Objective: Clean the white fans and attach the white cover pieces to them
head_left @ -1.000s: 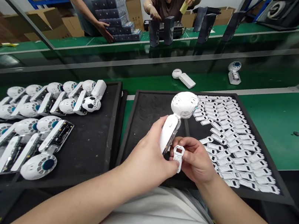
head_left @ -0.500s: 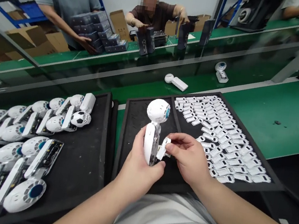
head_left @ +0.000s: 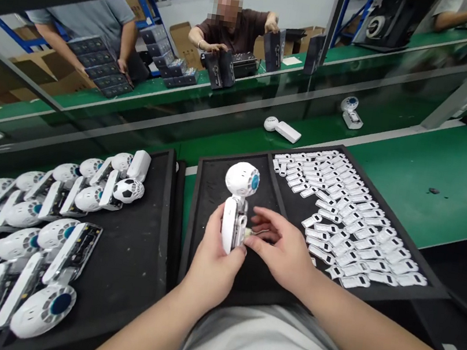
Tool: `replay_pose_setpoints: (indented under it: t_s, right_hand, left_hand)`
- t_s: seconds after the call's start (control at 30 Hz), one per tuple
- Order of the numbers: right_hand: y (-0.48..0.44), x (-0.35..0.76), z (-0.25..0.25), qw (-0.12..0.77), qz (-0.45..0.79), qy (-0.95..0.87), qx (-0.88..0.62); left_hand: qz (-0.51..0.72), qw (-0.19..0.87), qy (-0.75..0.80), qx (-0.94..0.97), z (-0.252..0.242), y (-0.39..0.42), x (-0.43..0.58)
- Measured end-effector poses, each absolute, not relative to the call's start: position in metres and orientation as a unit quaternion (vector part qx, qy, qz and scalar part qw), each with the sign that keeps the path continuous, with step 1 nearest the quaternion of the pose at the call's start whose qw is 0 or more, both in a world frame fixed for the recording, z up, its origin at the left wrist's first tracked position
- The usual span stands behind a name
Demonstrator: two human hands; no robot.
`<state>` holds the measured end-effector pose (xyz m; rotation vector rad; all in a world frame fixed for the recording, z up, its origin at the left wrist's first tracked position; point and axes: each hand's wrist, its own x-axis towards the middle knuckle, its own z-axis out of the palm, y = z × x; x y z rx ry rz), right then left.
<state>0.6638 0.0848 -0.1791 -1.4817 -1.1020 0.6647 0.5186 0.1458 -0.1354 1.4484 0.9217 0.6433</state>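
My left hand (head_left: 215, 266) grips the handle of a white handheld fan (head_left: 237, 199), holding it nearly upright above the black tray. Its round head (head_left: 242, 178) has a blue hub facing right. My right hand (head_left: 282, 246) pinches a small white plastic piece (head_left: 248, 233) against the side of the handle. The fingers hide most of this piece.
The tray (head_left: 206, 206) also holds several white plastic tags (head_left: 340, 226). To the left, a second black tray (head_left: 165, 217) carries several fan heads and handles (head_left: 36, 227). Beyond lies a green bench (head_left: 436, 170) with loose fans (head_left: 282, 129). Co-workers handle dark boxes (head_left: 220, 71) farther back.
The fan has turned from tilted to nearly upright, its blue hub now showing. The small white piece has moved from my right fingers' open grip to against the handle.
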Motion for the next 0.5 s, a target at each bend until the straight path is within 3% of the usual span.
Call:
replay_pose_setpoints:
  t_s: [0.13, 0.2, 0.33, 0.5]
  right_hand:
    - [0.081, 0.673, -0.205, 0.211, 0.084, -0.637, -0.736]
    - [0.082, 0.676, -0.214, 0.132, 0.058, -0.660, -0.738]
    - [0.078, 0.685, -0.203, 0.150, 0.041, -0.682, -0.715]
    - [0.050, 0.692, -0.154, 0.393, -0.001, -0.619, -0.680]
  left_hand:
    - [0.313, 0.717, 0.384, 0.490, -0.123, 0.156, 0.511]
    - [0.333, 0.738, 0.371, 0.454, -0.116, 0.160, 0.506]
    - [0.369, 0.735, 0.358, 0.441, -0.111, 0.167, 0.496]
    - [0.389, 0.728, 0.347, 0.444, -0.107, 0.166, 0.493]
